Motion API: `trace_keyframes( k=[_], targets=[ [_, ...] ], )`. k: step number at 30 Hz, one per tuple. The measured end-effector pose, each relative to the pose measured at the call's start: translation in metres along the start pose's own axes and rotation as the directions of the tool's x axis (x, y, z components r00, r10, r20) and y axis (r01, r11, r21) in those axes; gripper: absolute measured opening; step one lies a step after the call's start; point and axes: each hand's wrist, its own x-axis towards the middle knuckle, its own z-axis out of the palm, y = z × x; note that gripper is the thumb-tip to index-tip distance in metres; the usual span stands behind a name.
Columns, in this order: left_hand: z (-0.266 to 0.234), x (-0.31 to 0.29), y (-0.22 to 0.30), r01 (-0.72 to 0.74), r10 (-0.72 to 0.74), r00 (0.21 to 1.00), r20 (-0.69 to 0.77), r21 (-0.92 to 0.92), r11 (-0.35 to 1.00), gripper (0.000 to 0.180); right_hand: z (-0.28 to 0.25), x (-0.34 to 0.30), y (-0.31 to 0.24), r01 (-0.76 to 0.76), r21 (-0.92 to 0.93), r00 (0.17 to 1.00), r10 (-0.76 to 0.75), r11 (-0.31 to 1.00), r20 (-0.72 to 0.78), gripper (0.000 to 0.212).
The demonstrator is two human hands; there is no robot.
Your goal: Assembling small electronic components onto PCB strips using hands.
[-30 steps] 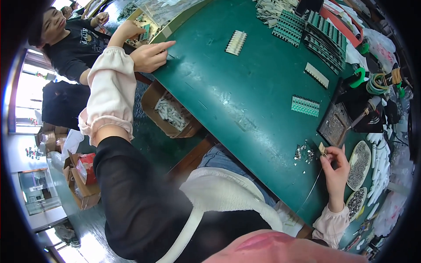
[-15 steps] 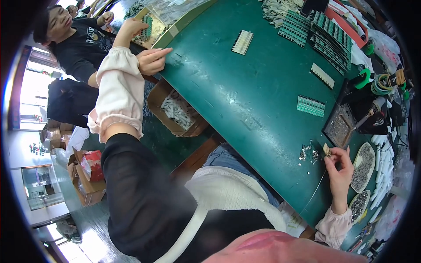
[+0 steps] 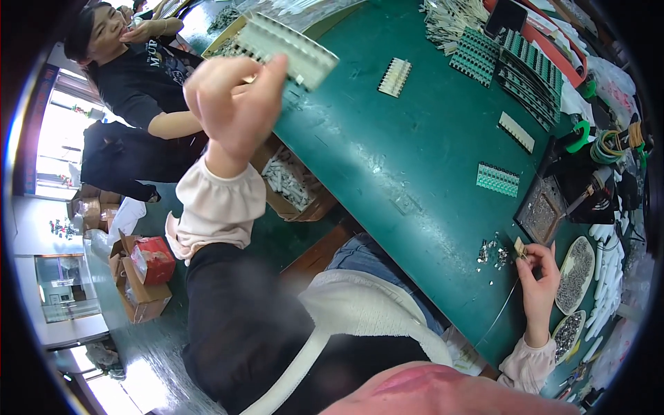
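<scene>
My left hand (image 3: pixel 238 111) is raised at the far left of the table, fingers closed on the edge of a pale toothed board (image 3: pixel 287 52). It holds the board tilted above the table and a bin. My right hand (image 3: pixel 539 283) rests low at the right, pinching a small yellowish block (image 3: pixel 519 246). A thin wire (image 3: pixel 508 297) runs from beneath those fingers toward the table edge. Beside the block lies a scatter of small shiny metal bits (image 3: pixel 492 254). A green toothed board (image 3: pixel 498 180) lies farther up the table.
A soldering iron (image 3: pixel 586 194) stands by a dark tray (image 3: pixel 541 211). Two dishes of small metal parts (image 3: pixel 575 277) sit right of my hand. Stacked green boards (image 3: pixel 529 79) fill the far right. A co-worker (image 3: pixel 128 69) is at the left; a box of white tubes (image 3: pixel 287 183) stands below the table edge.
My left hand has come out of the bin at the far left and closer to me, lifting the board. The co-worker's pointing hand has gone from the table corner. My right hand stays put.
</scene>
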Motion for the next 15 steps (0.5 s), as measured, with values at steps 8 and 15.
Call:
trace_keyframes(
  k=[8, 15],
  targets=[
    [-0.001, 0.007, 0.019, -0.068, 0.060, 0.997, -0.057, -0.138, 0.988, 0.040, 0.001, -0.001, -0.007, -0.005, 0.015, 1.000, 0.005, 1.000, -0.020, 0.023],
    [0.054, 0.005, 0.045, 0.297, -0.184, 0.903, 0.389, -0.254, 0.920, 0.023, 0.006, 0.002, -0.014, -0.028, 0.035, 0.995, 0.032, 0.999, -0.097, 0.019]
  ],
)
